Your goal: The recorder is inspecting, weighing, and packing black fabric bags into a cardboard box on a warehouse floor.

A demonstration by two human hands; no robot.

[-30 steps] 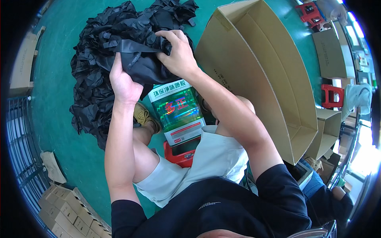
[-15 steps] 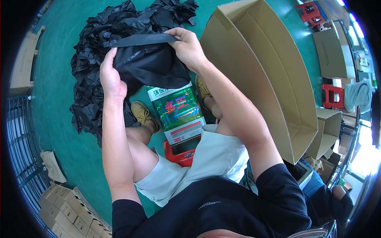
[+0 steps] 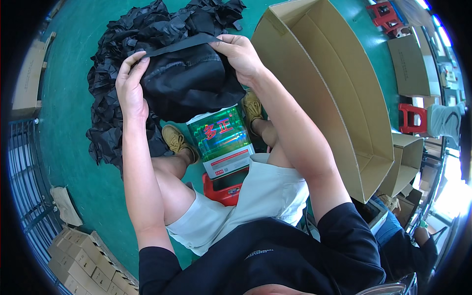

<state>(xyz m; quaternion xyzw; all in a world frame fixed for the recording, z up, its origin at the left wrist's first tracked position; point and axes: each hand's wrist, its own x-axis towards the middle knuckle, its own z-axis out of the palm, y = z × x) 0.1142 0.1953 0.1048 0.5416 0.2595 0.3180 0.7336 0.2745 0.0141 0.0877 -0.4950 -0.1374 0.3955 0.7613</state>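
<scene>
A black fabric piece [image 3: 191, 88] hangs between my two hands, its folded edge stretched taut along the top and a seam line running just below it. My left hand [image 3: 132, 81] pinches the left end of that edge between thumb and fingers. At the other end, my right hand [image 3: 238, 56] grips the edge the same way. The lower part of the fabric droops loosely over the top of a green and white metal can [image 3: 228, 162] standing between my feet. Behind and left of the fabric lies a large heap of crumpled black fabric pieces [image 3: 110, 93] on the floor.
A tall open cardboard box [image 3: 314, 88] stands at my right, with a smaller one [image 3: 405, 157] beyond it. A red plastic object [image 3: 228, 194] is between my legs. Stacked cartons [image 3: 81, 260] sit lower left. Another person [image 3: 408, 250] is at the lower right.
My hands have drawn a little farther apart, the left one shifting left. The fabric has turned to show more of its front and now hangs lower, covering more of the can.
</scene>
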